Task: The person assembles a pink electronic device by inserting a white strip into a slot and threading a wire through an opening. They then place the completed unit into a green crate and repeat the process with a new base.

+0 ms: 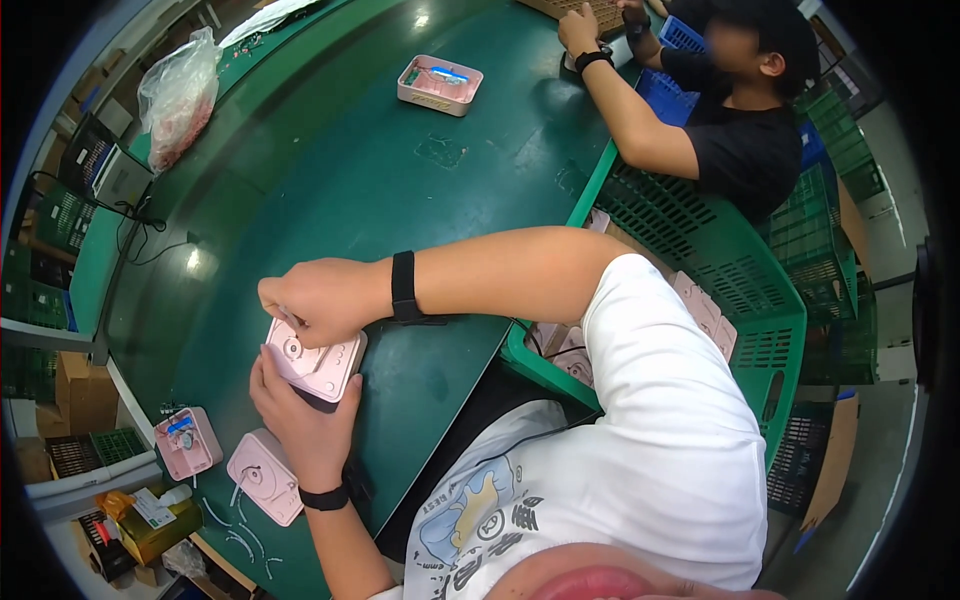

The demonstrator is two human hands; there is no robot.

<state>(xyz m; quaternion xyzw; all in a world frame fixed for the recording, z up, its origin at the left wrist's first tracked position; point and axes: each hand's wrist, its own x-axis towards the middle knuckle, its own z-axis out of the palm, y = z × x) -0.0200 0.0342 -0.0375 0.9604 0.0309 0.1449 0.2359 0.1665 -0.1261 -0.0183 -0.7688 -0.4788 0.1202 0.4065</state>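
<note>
The left hand [303, 422] is gripping the pink casing [327, 374] by its sides over the green surface [430, 395], apparently bracing it, while the right hand [328, 298] is working curl-fingered at its far end, any pinched item indiscernible.

The surface [390, 200] is deep green, the held casing [328, 371] pale pink, both wristbands [403, 283] black. The shirt [665, 440] is white with a blue-and-yellow print [470, 505]; the crate [750, 275] at the surface's right edge is brighter green.
</note>
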